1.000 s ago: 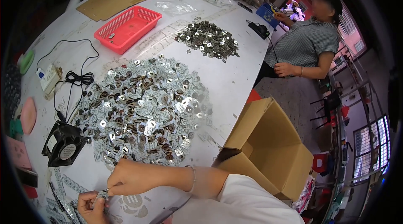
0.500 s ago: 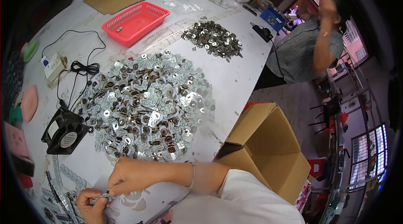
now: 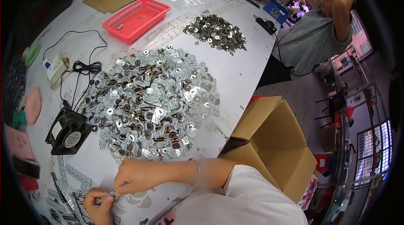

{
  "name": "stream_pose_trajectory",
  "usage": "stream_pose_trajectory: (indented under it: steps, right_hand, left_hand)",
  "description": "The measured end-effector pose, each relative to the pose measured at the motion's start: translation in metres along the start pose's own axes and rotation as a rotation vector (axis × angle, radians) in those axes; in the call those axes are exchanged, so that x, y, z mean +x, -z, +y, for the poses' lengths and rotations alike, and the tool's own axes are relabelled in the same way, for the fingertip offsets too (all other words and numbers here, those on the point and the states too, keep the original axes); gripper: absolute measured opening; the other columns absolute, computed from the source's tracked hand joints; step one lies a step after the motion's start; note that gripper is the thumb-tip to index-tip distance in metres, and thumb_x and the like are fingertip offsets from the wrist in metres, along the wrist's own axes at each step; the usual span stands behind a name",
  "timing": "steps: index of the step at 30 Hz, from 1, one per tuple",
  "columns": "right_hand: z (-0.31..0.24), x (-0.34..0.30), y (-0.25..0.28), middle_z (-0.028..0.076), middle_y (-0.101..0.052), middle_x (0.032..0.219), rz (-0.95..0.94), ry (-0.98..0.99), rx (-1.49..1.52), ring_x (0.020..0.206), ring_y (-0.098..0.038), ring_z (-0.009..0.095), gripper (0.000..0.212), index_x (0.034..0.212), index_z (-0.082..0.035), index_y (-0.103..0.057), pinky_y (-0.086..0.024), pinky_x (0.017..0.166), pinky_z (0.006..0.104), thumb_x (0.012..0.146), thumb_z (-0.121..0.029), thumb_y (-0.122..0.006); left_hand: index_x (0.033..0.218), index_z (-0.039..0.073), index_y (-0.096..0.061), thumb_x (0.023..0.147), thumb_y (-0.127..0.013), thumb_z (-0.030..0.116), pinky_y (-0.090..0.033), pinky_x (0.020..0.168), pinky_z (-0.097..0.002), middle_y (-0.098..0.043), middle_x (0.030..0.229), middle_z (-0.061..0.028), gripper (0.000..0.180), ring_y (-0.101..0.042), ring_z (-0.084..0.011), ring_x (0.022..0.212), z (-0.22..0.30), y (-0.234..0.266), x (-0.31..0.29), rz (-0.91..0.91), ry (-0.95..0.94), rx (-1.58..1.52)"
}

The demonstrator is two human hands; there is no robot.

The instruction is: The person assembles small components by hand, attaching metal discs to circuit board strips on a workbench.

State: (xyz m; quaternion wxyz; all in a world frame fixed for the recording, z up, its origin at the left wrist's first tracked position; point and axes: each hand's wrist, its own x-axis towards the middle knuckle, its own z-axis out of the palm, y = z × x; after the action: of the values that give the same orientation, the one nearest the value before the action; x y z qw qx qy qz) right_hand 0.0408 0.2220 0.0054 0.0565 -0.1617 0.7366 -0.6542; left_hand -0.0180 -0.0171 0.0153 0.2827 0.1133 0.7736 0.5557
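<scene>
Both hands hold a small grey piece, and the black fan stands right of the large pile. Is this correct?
No: the head view shows the black fan left of the large pile. The left hand and right hand hold a small grey piece.

There are two heaps of pieces (image 3: 147,107) (image 3: 216,32), one fan (image 3: 70,131), one red basket (image 3: 147,27).

A red basket (image 3: 147,26) and black fan (image 3: 69,134) stand apart.
</scene>
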Motion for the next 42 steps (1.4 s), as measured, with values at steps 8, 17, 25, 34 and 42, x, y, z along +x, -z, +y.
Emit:
stream_pose_trajectory:
  steps: [8, 17, 25, 34, 42]
  right_hand:
    - [-0.016, 0.013, -0.004, 0.008, -0.06, 0.059, -0.1, -0.382, 0.406, 0.048, -0.057, 0.016, 0.017, 0.083, -0.003, -0.063, -0.043, 0.047, 0.0343, 0.089, -0.019, -0.058]
    - [-0.015, 0.015, -0.014, 0.001, -0.047, 0.064, 0.244, -0.388, 0.103, 0.059, -0.041, 0.007, 0.014, 0.089, 0.0, -0.058, -0.036, 0.052, 0.0252, 0.092, -0.014, -0.058]
    - [-0.013, 0.021, -0.017, -0.005, -0.049, 0.066, 0.243, -0.43, 0.189, 0.062, -0.04, 0.002, 0.012, 0.085, -0.003, -0.06, -0.035, 0.055, 0.0212, 0.093, -0.012, -0.058]
    - [0.007, 0.018, -0.011, -0.002, -0.047, 0.056, 0.361, -0.304, 0.015, 0.053, -0.041, 0.004, 0.021, 0.074, -0.004, -0.056, -0.034, 0.046, 0.025, 0.085, -0.017, -0.069]
    - [-0.014, 0.018, 0.021, 0.01, -0.059, 0.071, 0.697, 0.226, -0.262, 0.06, -0.057, 0.02, 0.015, 0.082, -0.001, -0.062, -0.044, 0.054, 0.0295, 0.086, -0.015, -0.067]
  left_hand:
    - [0.079, -0.001, -0.058, 0.071, -0.076, 0.007, -0.044, 0.044, -0.0256, -0.063, 0.077, -0.0132, 0.021, -0.056, -0.0142, 0.052, -0.027, -0.006, -0.004, 0.049, -0.001, -0.499]
    - [0.095, 0.0, -0.068, 0.079, -0.068, -0.003, -0.054, 0.076, -0.0291, -0.069, 0.095, -0.0114, 0.017, -0.067, -0.0197, 0.087, -0.002, -0.028, 0.006, 0.217, -0.549, 0.007]
    - [0.093, 0.001, -0.069, 0.076, -0.067, -0.005, -0.054, 0.073, -0.0291, -0.068, 0.095, -0.0124, 0.018, -0.068, -0.0224, 0.082, -0.007, -0.028, 0.01, 0.377, -0.616, 0.103]
    - [0.09, 0.0, -0.068, 0.079, -0.067, -0.005, -0.053, 0.074, -0.0295, -0.069, 0.094, -0.0124, 0.012, -0.066, -0.0212, 0.084, 0.004, -0.042, 0.013, 0.311, -0.58, 0.181]
    - [0.103, 0.0, -0.062, 0.086, -0.062, -0.002, -0.05, 0.079, -0.0292, -0.062, 0.106, -0.0092, 0.017, -0.059, -0.015, 0.091, -0.011, -0.043, 0.015, 0.365, -0.426, 0.111]
